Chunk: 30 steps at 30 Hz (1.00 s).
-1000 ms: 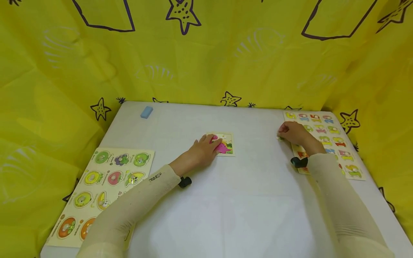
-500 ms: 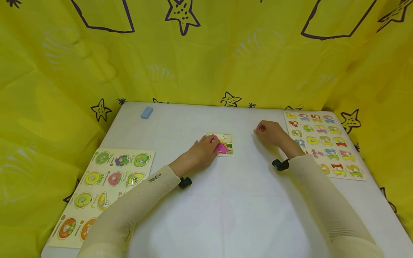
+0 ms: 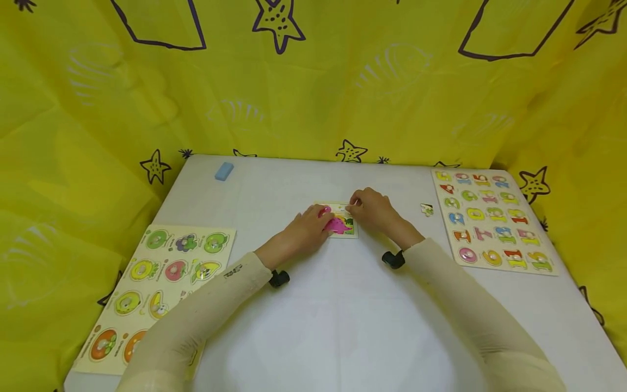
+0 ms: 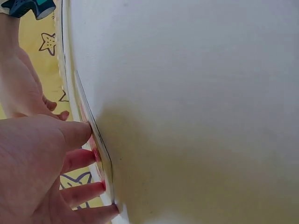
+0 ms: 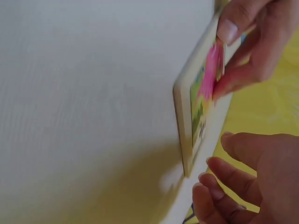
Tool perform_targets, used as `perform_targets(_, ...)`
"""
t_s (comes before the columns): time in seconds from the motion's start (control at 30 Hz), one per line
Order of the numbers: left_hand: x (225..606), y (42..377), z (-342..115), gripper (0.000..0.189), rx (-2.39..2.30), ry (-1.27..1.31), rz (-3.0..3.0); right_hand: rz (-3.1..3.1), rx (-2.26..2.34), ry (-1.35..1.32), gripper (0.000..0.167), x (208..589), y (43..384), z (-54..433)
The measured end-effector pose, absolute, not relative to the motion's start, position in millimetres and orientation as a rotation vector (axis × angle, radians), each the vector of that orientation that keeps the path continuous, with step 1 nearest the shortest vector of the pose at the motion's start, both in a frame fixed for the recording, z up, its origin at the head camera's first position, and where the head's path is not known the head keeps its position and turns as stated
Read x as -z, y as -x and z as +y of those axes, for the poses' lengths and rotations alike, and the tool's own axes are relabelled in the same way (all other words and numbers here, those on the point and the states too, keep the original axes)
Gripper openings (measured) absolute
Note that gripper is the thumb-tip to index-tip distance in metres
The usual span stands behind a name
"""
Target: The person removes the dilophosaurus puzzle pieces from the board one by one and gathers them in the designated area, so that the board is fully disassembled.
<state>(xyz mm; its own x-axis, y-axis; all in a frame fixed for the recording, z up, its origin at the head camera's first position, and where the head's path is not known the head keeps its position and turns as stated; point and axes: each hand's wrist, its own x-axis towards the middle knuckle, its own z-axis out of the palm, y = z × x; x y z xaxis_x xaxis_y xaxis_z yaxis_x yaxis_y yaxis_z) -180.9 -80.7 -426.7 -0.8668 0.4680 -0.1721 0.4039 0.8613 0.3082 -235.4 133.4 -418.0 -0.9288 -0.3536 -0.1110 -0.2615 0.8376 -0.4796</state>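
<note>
Dinosaur puzzle: little square one, pink dino (image 3: 338, 226) on a pale frame, sitting on the white tabletop (image 3: 338, 326) about mid-table, pretty much between the two hands.
Left hand (image 3: 309, 227): resting on the puzzle's left side, kinda covering it. In the left wrist view the thumb is on one edge and the other fingers reach out over the picture side, spread rather than wrapped round anything.
Right hand (image 3: 376, 209): at the puzzle's upper right corner, fingers loosely bent. The right wrist view shows a gap between thumb and fingers with nothing in it, so it's not gripping anything. Can't really tell if a fingertip touches the frame.
Loose jigsaw piece (image 3: 426, 209): lying by itself to the right of the right hand, just short of the number board (image 3: 486, 222).
Number board's spot: far right, slightly angled, colourful numerals all over it.
Fruit board (image 3: 164, 257): over on the left, partly hidden under the left sleeve (image 3: 210, 310).
Blue block (image 3: 223, 171): up near the back left corner.
Backdrop: yellow cloth (image 3: 318, 98) with dark starfish doodles.
</note>
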Motion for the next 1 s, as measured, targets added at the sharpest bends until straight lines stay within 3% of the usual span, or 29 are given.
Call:
perform_targets(0.5,417.1,185.8,-85.3,0.068,-0.282,-0.645,2.599,2.862,0.585,0.462,0.037,423.3,226.1,110.2)
perform_targets(1.0,419.7,185.7,-88.3,0.07,-0.298,-0.673,2.572,2.907,0.542,0.385,0.036,424.0,224.5,100.4)
